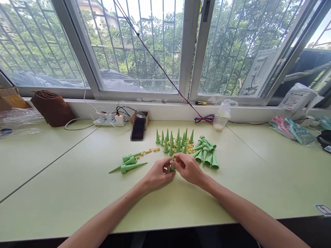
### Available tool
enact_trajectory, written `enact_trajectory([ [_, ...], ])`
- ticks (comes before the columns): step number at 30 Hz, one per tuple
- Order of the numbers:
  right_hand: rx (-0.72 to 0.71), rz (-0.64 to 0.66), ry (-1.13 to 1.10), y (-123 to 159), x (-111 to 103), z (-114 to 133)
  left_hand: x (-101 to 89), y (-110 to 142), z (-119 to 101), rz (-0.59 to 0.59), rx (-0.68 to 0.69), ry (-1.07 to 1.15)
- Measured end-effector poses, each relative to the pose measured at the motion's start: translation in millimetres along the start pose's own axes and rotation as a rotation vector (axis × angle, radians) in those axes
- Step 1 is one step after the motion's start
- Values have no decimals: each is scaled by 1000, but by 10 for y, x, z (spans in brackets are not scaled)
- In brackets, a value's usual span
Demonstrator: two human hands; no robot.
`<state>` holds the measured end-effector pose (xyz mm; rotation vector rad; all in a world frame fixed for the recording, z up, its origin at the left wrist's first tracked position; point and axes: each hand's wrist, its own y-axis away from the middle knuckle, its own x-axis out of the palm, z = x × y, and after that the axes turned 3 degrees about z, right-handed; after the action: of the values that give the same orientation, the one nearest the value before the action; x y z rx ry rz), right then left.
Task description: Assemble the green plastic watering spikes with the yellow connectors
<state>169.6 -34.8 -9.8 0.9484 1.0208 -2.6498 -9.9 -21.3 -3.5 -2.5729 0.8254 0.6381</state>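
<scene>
Between my two hands, near the middle of the table, a green plastic spike (pixel 172 168) is held with its lower part in view. My left hand (pixel 157 173) is closed around its side. The fingertips of my right hand (pixel 188 168) pinch at its upper end; whether they also hold a small yellow piece cannot be made out. Just beyond stand several upright green cones (pixel 178 136), with small yellow pieces (pixel 190 148) scattered among them. To the right lies a pile of green spikes with caps (pixel 207 153). On the left lie a few capped spikes (pixel 131 166) beside a row of yellow pieces (pixel 148 151).
Along the window side are a power strip (pixel 110 121), a small cardboard box (pixel 147 119), coiled cable (pixel 205 119) and a plastic cup with a bag (pixel 220 120). A brown bundle (pixel 53 108) sits at left, bagged pink and teal items (pixel 292 129) at right.
</scene>
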Motion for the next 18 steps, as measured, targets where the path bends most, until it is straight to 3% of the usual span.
enact_trajectory([
  [12, -1, 186, 61, -70, -191, 191, 14, 22, -42, 52, 19, 184],
  [15, 26, 182, 45, -39, -328, 272, -25, 27, -95, 42, -8, 225],
  [18, 86, 62, 33, 17, -596, 315, -56, 20, -100, -40, -30, 206],
])
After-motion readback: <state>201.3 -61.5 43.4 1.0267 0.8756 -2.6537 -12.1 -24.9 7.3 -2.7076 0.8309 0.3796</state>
